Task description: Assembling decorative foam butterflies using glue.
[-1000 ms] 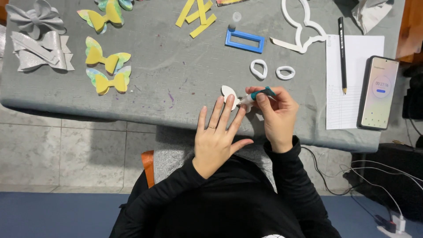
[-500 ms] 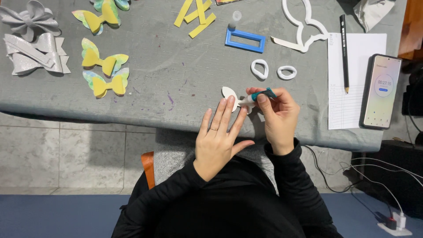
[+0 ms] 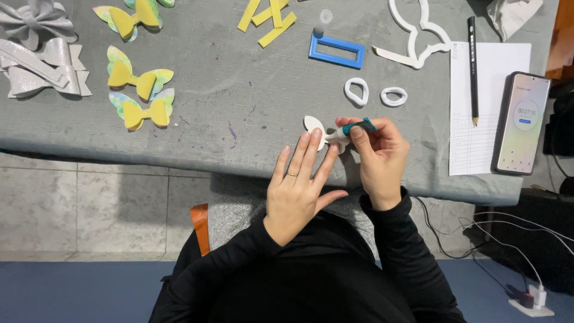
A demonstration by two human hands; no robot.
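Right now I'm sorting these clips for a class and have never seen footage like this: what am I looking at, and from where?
One camera sits on a person's head and looks straight down at their own two hands over a grey table. The left hand presses flat on a white cutout. The right hand pinches a small teal-tipped tool against it. On the table lie yellow bows, silver bows, yellow strips, a blue frame, two white loops, paper with a pencil, and a phone.

Teal tool (image 3: 359,127) mostly hidden under right-hand fingers (image 3: 366,139)
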